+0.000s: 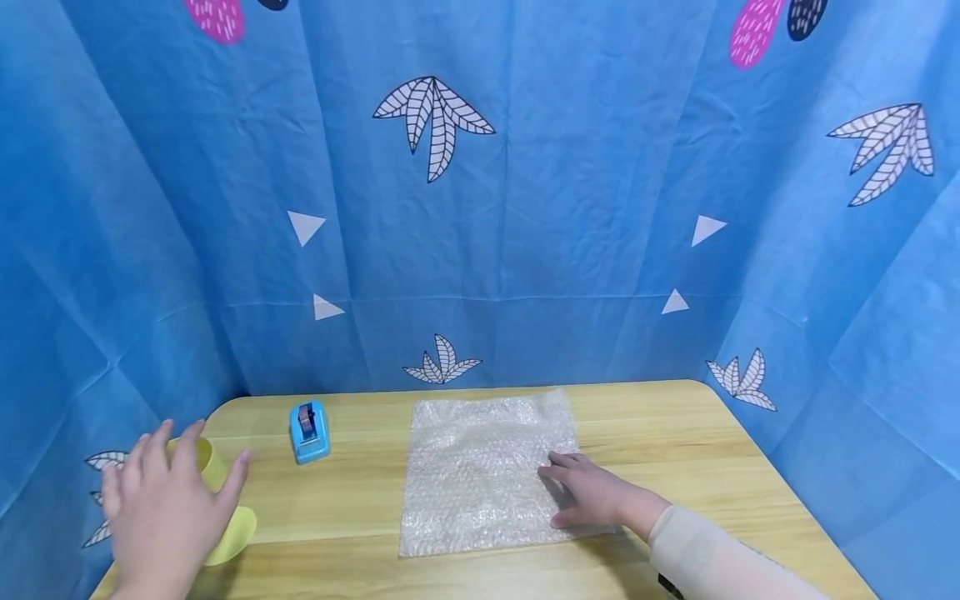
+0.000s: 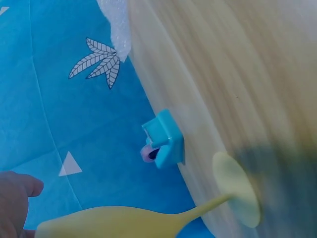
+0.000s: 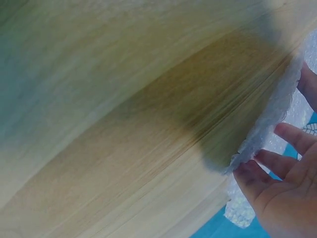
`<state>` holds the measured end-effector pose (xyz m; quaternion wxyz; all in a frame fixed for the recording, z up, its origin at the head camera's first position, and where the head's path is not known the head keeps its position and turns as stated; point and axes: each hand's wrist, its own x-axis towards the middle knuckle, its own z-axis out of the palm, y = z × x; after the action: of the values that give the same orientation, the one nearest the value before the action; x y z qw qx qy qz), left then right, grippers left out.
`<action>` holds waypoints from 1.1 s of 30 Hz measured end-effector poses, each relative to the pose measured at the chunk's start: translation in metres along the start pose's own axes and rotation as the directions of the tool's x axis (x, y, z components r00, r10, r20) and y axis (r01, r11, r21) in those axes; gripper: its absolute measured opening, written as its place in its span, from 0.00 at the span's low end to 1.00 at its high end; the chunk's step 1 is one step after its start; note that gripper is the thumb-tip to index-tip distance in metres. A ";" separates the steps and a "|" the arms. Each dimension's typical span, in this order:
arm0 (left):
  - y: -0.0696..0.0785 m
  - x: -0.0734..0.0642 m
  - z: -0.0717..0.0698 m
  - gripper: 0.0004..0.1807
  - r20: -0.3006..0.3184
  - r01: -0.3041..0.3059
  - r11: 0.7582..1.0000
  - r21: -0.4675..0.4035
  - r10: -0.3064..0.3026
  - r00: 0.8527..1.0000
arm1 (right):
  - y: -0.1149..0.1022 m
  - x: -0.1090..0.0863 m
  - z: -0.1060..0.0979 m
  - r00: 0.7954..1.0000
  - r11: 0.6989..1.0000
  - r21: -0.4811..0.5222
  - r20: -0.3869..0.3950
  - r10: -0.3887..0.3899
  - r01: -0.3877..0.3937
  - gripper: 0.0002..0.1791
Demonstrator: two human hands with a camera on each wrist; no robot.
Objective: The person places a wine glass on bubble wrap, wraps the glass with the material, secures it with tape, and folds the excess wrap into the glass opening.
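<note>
A yellow stemmed goblet (image 1: 237, 535) with a round foot is at the left of the table. Spread behind and around its bowl, my left hand (image 1: 163, 510) covers much of it in the head view. The left wrist view shows the goblet's bowl and stem (image 2: 114, 221) with the thumb and fingers apart at one side. Flat on the table lies a sheet of bubble wrap (image 1: 480, 487). My right hand (image 1: 588, 493) rests at its right edge, the fingertips (image 3: 260, 156) spread along that edge in the right wrist view.
A blue tape dispenser (image 1: 309, 433) stands at the back left, between the goblet and the bubble wrap. The wooden table (image 1: 675, 433) has rounded back corners. Blue patterned curtain (image 1: 525, 208) hangs close behind it and along both sides.
</note>
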<state>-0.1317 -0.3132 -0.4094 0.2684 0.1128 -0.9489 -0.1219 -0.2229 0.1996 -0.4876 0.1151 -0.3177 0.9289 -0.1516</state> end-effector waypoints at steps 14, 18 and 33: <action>-0.009 -0.005 0.003 0.40 0.001 0.076 0.996 -0.039 -0.076 0.997 | 0.003 0.001 0.002 1.000 1.000 -0.018 -0.008 -0.006 0.006 0.45; -0.008 -0.006 0.003 0.41 -0.003 0.107 0.993 -0.057 -0.107 0.994 | 0.002 0.001 0.001 1.000 1.000 -0.012 -0.007 -0.004 0.004 0.45; -0.008 -0.007 0.009 0.55 -0.020 0.187 0.957 -0.220 -0.196 0.981 | 0.003 0.002 0.001 1.000 1.000 0.007 0.005 0.020 -0.020 0.45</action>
<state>-0.1296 -0.3173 -0.4220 0.2855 0.1763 -0.9088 -0.2479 -0.2254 0.2006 -0.4895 0.1198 -0.3084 0.9312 -0.1528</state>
